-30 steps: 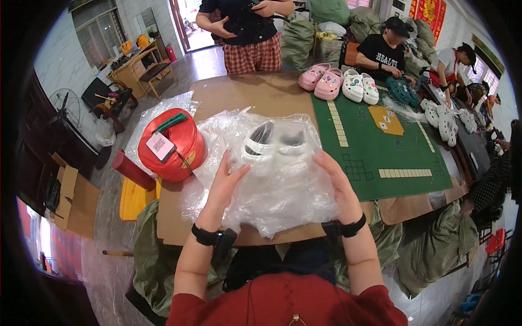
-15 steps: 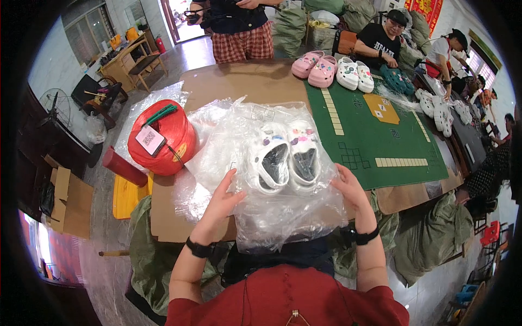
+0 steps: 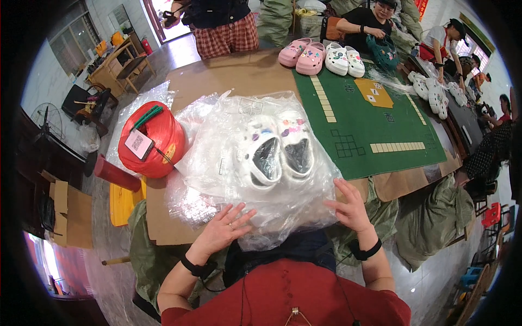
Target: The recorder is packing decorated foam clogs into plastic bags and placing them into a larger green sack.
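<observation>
1. The left hand (image 3: 222, 231) is resting open, with fingers spread, on the near edge of the clear plastic bag (image 3: 255, 163); it is pressing the bag, not gripping it.
2. The right hand (image 3: 350, 209) is also lying open, flat against the bag's near right edge, so nothing is being grasped.
3. The pair of white clogs (image 3: 276, 152) is sitting inside the bag, just beyond both hands and between them, with the openings facing up.
4. To do this step well, I think both palms should be pulling the film evenly, so the clogs are staying side by side.
5. The red twine spool (image 3: 155, 140) is standing further out, beyond the left hand; the green mat (image 3: 375, 122) is lying beyond the right hand.
</observation>
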